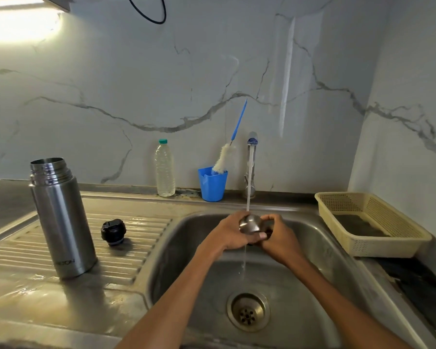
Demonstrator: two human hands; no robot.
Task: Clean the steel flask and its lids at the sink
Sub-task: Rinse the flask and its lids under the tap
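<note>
Flask [62,220] upright, open, on drainboard [141,227]; black lid [113,232] beside it. Left hand [233,231] and right hand [277,235] grip steel lid [249,222] under tap stream [249,187].

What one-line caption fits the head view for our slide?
Both hands, left hand and right hand, hold the steel lid under the running tap; open flask stands on the drainboard.
</note>
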